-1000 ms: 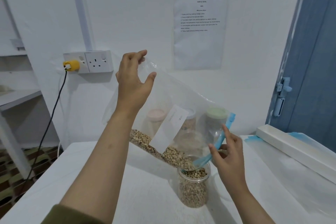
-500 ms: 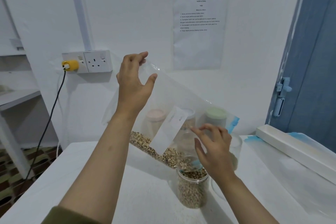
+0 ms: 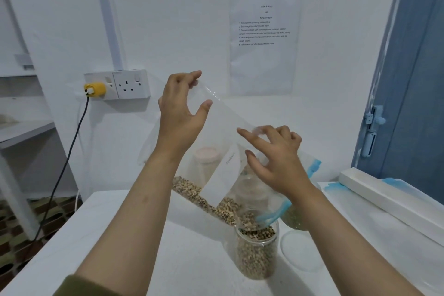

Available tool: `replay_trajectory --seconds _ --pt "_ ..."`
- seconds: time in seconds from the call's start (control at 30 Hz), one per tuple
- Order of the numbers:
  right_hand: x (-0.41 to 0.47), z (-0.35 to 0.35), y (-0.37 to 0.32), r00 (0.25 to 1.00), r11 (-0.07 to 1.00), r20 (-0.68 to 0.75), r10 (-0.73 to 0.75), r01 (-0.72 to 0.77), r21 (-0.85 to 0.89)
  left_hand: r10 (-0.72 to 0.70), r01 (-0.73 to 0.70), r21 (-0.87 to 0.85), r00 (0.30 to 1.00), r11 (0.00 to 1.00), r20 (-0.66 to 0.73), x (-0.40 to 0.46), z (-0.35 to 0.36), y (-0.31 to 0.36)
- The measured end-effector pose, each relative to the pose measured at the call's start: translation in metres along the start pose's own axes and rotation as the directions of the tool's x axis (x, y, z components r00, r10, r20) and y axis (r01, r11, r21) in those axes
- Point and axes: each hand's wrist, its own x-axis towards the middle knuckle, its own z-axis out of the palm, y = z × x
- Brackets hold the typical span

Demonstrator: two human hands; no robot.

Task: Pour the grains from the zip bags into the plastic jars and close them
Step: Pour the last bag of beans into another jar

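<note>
Head view: the left hand (image 3: 179, 113) pinches the top corner of the limp, slippery clear plastic zip bag (image 3: 223, 142), tilted above the round clear plastic jar (image 3: 257, 255). The right hand (image 3: 276, 158), fingers loosely spread, touches the film; better hold near the blue zip mouth (image 3: 271, 217).

White wall socket (image 3: 131, 84) with a yellow plug (image 3: 95, 89) and black cable (image 3: 69, 154) hanging down. Printed sheet (image 3: 263, 41) taped on the wall. Blue door (image 3: 408, 79) at right. Long white box (image 3: 386, 196) lying along the table (image 3: 120, 235) edge.
</note>
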Motion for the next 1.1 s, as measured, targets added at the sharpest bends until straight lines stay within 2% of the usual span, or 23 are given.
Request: replay_trajectory --seconds 0.6,0.8,0.9,1.1 --pt "-0.008 -0.001 -0.005 1.0 0.995 -0.03 0.002 0.001 0.099 0.018 -0.018 0.01 1.0 1.0 -0.015 -0.01 -0.011 -0.005" --pt "-0.012 0.002 -0.002 0.998 0.997 -0.069 -0.013 0.018 0.074 -0.075 0.093 0.146 0.989 0.985 -0.126 -0.045 -0.007 -0.016" --pt "-0.013 0.002 -0.004 0.996 0.998 -0.081 -0.025 0.03 0.061 -0.159 0.192 0.205 0.973 0.96 -0.168 -0.076 0.001 -0.025" --pt "-0.017 0.004 -0.007 0.995 0.998 -0.1 -0.031 0.036 0.047 -0.425 0.477 0.242 0.873 0.845 -0.238 -0.146 0.019 -0.048"
